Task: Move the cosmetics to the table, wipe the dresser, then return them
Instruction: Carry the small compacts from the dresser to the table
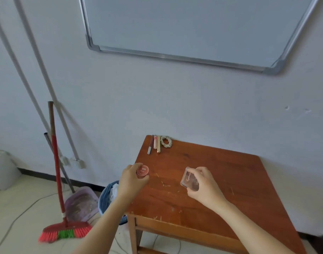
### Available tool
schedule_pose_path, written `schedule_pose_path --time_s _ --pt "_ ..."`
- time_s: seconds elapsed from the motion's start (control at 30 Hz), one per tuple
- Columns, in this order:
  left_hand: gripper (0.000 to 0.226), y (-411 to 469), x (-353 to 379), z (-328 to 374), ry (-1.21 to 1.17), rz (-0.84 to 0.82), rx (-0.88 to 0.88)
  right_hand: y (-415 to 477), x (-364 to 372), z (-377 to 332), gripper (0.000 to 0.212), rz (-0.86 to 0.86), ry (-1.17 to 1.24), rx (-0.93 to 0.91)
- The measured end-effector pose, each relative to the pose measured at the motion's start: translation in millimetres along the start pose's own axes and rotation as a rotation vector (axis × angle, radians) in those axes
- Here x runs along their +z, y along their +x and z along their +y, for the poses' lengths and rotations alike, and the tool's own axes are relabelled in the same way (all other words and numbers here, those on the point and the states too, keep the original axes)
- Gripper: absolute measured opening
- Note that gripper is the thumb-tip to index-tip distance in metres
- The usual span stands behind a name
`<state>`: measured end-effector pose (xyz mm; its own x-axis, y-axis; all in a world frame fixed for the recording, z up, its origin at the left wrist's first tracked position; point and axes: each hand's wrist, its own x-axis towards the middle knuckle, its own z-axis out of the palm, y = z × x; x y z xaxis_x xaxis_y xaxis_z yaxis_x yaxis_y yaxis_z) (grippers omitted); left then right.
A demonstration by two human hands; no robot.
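Note:
My left hand grips a small round red compact just above the left edge of the brown wooden table. My right hand holds a clear rectangular eyeshadow palette over the middle of the tabletop. At the table's far left corner lie three slim cosmetic sticks side by side: a dark one with a grey tip, a pink one and a gold one. A beige scrunchie lies right beside them.
A red broom and a purple dustpan lean by the wall at left. A blue waste bin stands against the table's left side. A whiteboard hangs on the wall above. Cables run across the floor.

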<state>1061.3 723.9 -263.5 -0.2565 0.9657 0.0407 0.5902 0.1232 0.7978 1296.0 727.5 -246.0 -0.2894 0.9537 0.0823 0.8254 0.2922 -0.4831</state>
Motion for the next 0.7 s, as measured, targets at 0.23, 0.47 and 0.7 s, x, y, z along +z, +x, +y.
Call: schedule_pose_path --time_s 0.23,0.47,0.7 --pt "0.05 11 48 -16 0.064 -0.139 -0.008 -1 23 31 0.062 -0.075 0.027 0.164" --pt "0.053 37 72 -17 0.309 -0.207 0.115 31 36 60 0.06 -0.087 0.074 0.215" --pt "0.058 91 98 -3 0.463 -0.139 0.107 82 53 89 0.059 -0.132 0.127 0.182"
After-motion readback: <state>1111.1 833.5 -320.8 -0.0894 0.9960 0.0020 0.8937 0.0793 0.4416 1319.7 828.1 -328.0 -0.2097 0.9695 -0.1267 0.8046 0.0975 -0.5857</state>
